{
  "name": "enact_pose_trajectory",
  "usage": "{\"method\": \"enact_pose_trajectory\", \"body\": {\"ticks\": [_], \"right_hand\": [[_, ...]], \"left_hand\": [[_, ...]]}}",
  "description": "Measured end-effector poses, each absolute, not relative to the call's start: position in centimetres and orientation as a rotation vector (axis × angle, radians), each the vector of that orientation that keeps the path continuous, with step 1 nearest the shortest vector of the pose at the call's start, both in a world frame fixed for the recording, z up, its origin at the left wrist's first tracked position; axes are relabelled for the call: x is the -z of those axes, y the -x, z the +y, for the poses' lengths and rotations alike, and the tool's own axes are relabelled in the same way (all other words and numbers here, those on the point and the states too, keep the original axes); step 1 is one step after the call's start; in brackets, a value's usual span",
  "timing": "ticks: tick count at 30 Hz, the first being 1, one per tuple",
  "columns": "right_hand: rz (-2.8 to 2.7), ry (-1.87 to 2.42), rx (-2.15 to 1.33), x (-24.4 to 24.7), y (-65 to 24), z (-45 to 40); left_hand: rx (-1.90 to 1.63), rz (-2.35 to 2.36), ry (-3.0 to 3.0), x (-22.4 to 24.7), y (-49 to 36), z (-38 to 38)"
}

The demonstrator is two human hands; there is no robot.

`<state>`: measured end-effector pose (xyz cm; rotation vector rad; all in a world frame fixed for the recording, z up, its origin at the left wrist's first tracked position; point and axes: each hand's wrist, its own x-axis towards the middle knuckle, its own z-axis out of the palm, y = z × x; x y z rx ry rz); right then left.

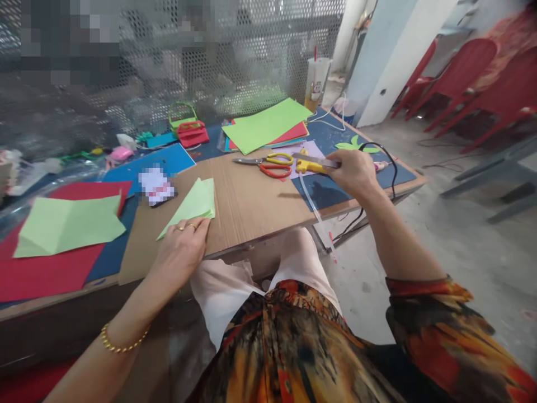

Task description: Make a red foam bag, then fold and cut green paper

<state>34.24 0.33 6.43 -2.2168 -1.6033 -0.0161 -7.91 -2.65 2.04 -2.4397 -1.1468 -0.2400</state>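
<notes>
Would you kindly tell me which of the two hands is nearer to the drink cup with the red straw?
Right. The right hand is in front of the drink cup, slightly to its right; the left hand is well to its left, on folded green paper.

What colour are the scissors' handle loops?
The scissors have one yellow loop and one orange-red loop; head view shows it best.
</notes>
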Motion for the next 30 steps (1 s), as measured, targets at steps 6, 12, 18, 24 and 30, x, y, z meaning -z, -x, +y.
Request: {"method": "enact_pose_trajectory", "body": {"ticks": [6,12,18,24,30], "right_hand": [[-1.847,2.464,-0.056,-7.1,-34.0,3.7],[-1.84,2.519,-0.007,-5.0,-35.5,5.4],[-1.767,2.304,0.068,-4.9,-36.5,4.9],[-1.673,2.268,0.072,-7.7,-36.5,2.3],[-1.505,2.107,0.02,-8.8,-36.8,0.3]], "left_hand": [[-0.076,-1.352,2.389,-4.3,6.6,-2.1],[-0.126,-1.445,2.45,-4.6,4.8,-1.3],[-0.109,-1.553,2.269,-3.9,5.4,-0.1],[0.094,-1.574,2.369,-6.5,3.2,1.5],[-0.156,-1.861,2.398,-7.2,1.7,10.1]]}}
